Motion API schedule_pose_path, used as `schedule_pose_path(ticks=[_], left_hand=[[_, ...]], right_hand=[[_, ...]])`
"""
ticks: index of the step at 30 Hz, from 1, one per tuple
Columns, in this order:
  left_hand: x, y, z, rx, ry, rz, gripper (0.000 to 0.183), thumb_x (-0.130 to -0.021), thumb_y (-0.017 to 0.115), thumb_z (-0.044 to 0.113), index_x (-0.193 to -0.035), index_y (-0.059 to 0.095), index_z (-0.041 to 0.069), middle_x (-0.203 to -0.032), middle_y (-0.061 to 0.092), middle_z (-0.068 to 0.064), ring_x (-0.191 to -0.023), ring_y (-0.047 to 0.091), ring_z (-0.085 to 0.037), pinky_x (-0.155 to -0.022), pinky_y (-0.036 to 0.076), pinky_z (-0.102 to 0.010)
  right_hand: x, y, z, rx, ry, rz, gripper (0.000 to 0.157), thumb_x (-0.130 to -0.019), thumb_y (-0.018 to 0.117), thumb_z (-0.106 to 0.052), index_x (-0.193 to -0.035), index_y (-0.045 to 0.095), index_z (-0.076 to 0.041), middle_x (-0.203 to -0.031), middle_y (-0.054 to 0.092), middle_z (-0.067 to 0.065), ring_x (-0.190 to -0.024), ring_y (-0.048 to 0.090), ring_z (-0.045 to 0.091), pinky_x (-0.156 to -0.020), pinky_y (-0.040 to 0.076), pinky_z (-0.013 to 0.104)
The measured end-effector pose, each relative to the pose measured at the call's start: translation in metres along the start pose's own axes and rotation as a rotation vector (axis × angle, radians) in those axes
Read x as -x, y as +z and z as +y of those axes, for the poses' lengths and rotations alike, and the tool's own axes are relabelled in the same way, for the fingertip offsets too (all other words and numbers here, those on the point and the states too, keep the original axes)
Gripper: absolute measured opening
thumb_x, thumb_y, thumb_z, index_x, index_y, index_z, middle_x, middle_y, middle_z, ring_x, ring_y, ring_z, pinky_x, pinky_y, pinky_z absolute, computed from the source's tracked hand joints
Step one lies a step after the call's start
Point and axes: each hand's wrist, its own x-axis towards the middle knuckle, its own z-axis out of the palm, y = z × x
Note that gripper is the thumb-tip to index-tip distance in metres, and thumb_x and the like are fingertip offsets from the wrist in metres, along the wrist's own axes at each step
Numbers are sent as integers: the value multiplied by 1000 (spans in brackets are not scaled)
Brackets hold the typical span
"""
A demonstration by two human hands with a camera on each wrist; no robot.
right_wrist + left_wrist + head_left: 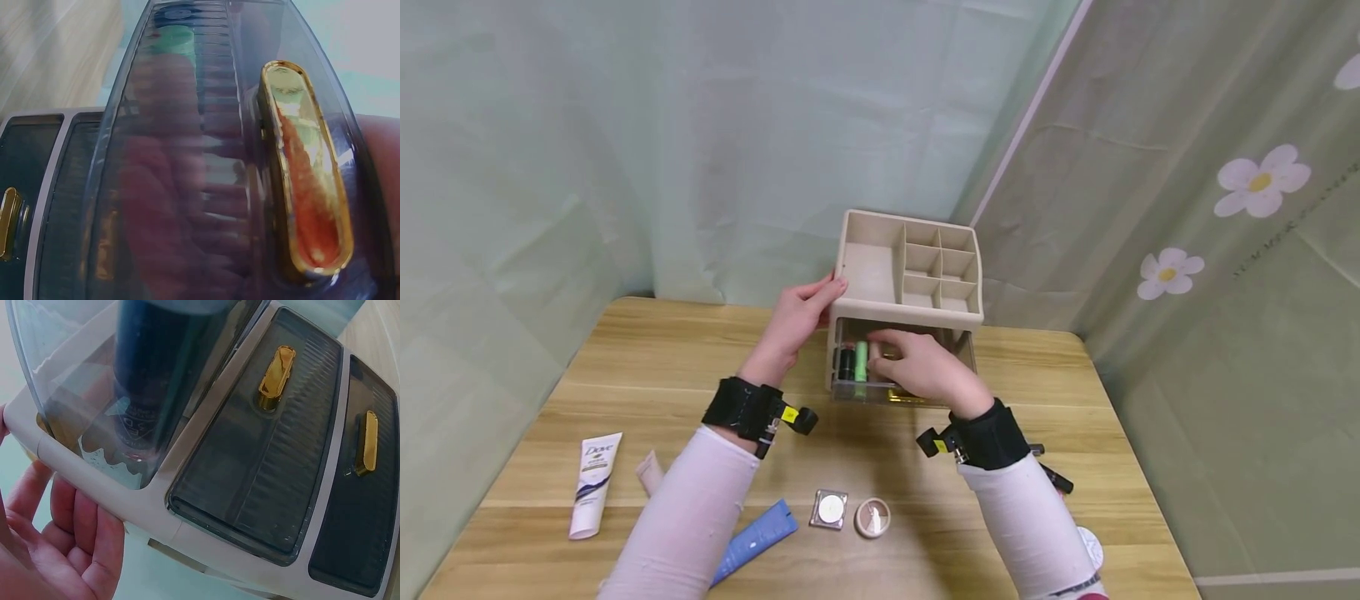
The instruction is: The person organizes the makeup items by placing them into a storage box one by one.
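A cream cosmetics organizer (906,312) with a divided open top stands at the table's back. My left hand (805,312) grips its left side, thumb along the upper edge and fingers curled under the frame in the left wrist view. The clear top drawer (850,392), with a gold handle (306,169), is pulled out. Inside it my right hand (925,367) pinches a pale pink tube (874,352), partly hidden by the fingers. Beside that stand a green tube (861,360) and a dark tube (846,363).
Two closed drawers with gold handles (278,375) sit below. On the table lie a white Dove tube (595,483), a small pink tube (650,472), a blue tube (756,537), a square compact (829,509) and a round compact (872,517). Black cosmetics (1057,478) lie by the right forearm.
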Motion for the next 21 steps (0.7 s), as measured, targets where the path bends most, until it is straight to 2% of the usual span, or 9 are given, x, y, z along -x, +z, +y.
schedule_pose_path(ticks=[7, 12, 21], left_hand=[[0, 0, 1, 5, 2, 6, 61, -103, 71, 49, -152, 60, 14, -154, 59, -9, -117, 63, -23, -100, 51, -43], [1, 0, 1, -6, 1, 8, 62, -102, 71, 50, -152, 61, 14, -156, 58, -7, -118, 61, -22, -98, 51, -40], [2, 1, 2, -10, 3, 8, 64, -101, 71, 53, -152, 61, 16, -154, 60, -7, -120, 61, -25, -101, 50, -46]], right_hand=[[0, 0, 0, -19, -6, -10, 51, -108, 61, -31, -157, 56, -18, -143, 66, 6, -120, 63, 22, -103, 51, 47], [0, 1, -1, -2, -2, 8, 53, -108, 61, -32, -159, 54, -17, -140, 67, 6, -112, 65, 20, -100, 51, 45], [2, 0, -2, -7, 12, 29, 55, -107, 62, -32, -159, 53, -16, -138, 69, 8, -112, 66, 20, -101, 52, 46]])
